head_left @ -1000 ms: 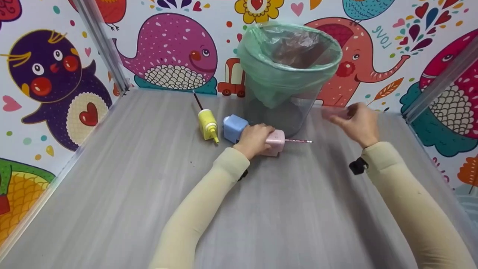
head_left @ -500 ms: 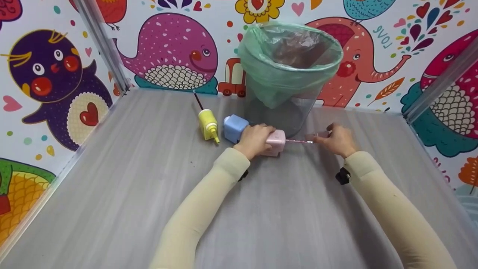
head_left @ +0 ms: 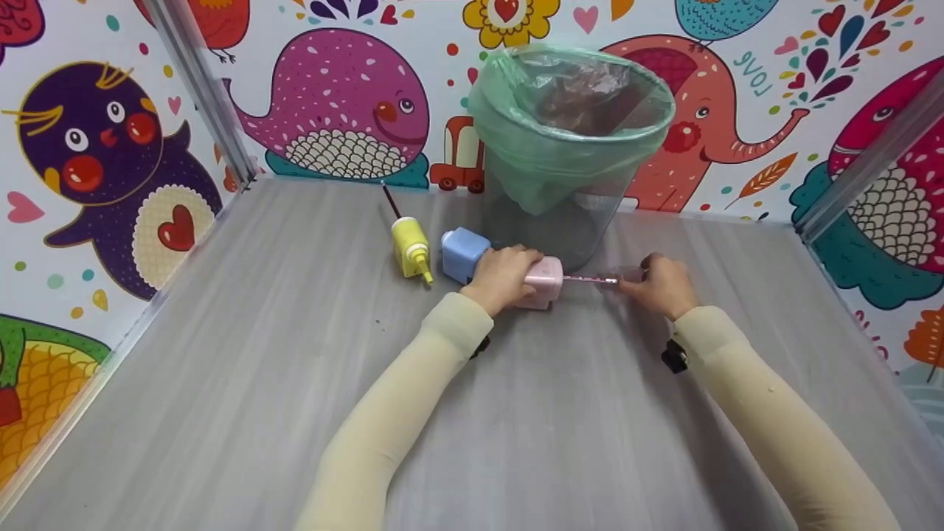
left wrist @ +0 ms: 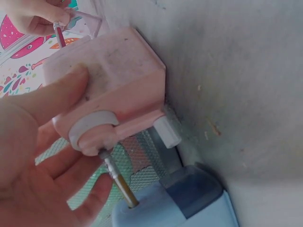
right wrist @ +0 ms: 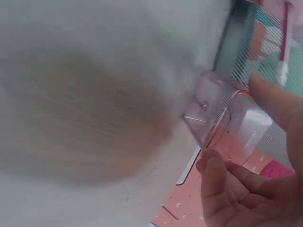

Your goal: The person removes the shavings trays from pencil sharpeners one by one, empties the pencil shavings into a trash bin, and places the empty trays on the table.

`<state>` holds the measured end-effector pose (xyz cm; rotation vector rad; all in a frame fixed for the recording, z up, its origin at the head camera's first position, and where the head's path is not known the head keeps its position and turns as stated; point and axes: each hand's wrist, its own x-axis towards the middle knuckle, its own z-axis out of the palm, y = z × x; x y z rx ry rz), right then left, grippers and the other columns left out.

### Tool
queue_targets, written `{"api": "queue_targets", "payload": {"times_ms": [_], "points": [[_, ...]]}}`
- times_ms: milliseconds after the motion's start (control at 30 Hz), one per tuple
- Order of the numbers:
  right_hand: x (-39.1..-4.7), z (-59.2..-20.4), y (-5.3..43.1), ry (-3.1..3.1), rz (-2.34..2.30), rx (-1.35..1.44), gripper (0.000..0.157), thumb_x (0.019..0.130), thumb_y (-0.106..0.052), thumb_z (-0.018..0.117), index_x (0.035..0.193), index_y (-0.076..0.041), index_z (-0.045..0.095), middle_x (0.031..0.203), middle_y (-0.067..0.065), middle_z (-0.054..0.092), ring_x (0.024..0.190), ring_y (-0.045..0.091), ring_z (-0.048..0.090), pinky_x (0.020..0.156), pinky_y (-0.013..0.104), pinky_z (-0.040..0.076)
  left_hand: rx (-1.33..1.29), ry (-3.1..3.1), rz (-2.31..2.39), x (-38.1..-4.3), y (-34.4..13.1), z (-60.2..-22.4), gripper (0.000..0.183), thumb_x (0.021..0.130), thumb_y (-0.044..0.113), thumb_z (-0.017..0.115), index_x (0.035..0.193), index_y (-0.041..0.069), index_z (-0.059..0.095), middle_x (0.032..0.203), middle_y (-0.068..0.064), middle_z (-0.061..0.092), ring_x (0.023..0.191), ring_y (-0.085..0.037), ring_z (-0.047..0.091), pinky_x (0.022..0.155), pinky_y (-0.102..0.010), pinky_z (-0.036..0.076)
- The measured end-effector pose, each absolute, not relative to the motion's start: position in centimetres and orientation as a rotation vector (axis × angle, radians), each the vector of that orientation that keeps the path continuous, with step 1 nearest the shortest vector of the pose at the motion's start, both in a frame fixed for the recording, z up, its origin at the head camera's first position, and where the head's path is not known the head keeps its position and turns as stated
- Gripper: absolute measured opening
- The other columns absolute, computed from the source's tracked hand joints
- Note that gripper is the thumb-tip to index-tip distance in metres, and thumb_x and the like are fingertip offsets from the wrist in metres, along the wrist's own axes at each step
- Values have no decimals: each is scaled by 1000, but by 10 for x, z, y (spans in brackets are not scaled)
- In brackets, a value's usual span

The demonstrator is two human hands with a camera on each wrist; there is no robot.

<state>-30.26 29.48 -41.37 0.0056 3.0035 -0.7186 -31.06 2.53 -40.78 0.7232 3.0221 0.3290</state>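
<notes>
My left hand [head_left: 504,276] grips a pink pencil sharpener [head_left: 544,276] lying on the table, thumb on its side in the left wrist view. The sharpener's crank has a white knob [left wrist: 166,132]. A patterned pencil [head_left: 586,279] sticks out of its right end. Just past the pencil's tip, my right hand [head_left: 664,286] pinches a clear pinkish shavings drawer [right wrist: 236,123] between thumb and fingers. Left of my left hand sits a blue pencil sharpener [head_left: 464,254]; a gold pencil [left wrist: 124,189] stands out of it in the left wrist view.
A yellow pencil sharpener [head_left: 410,243] with a dark pencil [head_left: 391,200] lies farther left. Right behind the sharpeners stands a mesh bin [head_left: 612,199] lined with a green bag [head_left: 568,158]. Printed wall panels [head_left: 346,96] enclose the grey table [head_left: 295,354] at back and sides.
My right hand has come left and toward me with the clear drawer, up to the pencil's end. The left hand and pink sharpener have stayed in place.
</notes>
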Motion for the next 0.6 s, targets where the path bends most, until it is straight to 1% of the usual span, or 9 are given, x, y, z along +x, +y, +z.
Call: {"api": "queue_targets", "payload": {"times_ms": [100, 233, 333, 433, 600], "points": [[-299, -417, 289, 3014, -704, 23, 62, 85, -35, 78, 118, 13, 54, 103, 27, 63, 89, 33, 57, 81, 44, 52, 718, 3010, 342, -311, 25, -408, 51, 93, 29, 72, 141, 17, 57, 135, -6, 65, 124, -23, 62, 107, -47, 47], [-298, -421, 279, 2981, -675, 42, 64, 84, -34, 79, 121, 10, 50, 104, 27, 61, 91, 34, 58, 82, 46, 53, 699, 2999, 363, -310, 25, -407, 53, 93, 29, 72, 141, 16, 56, 136, -6, 64, 124, -23, 61, 109, -48, 46], [-298, -425, 273, 2954, -665, 53, 71, 84, -32, 79, 129, 10, 44, 109, 29, 59, 95, 37, 59, 89, 51, 54, 691, 2996, 369, -310, 25, -408, 53, 93, 29, 72, 142, 16, 56, 136, -6, 64, 124, -23, 61, 110, -49, 45], [-298, -426, 268, 2934, -676, 71, 84, 84, -32, 80, 139, 12, 34, 117, 34, 58, 102, 40, 59, 99, 57, 51, 693, 2989, 376, -310, 25, -408, 53, 93, 29, 72, 142, 16, 56, 137, -6, 64, 124, -23, 61, 110, -49, 45], [-299, -426, 261, 2878, -710, 118, 99, 82, -33, 83, 147, 7, 20, 124, 34, 54, 110, 42, 59, 106, 59, 45, 689, 2986, 363, -310, 26, -406, 53, 94, 29, 71, 142, 17, 55, 138, -5, 63, 125, -22, 60, 111, -48, 45]]}}
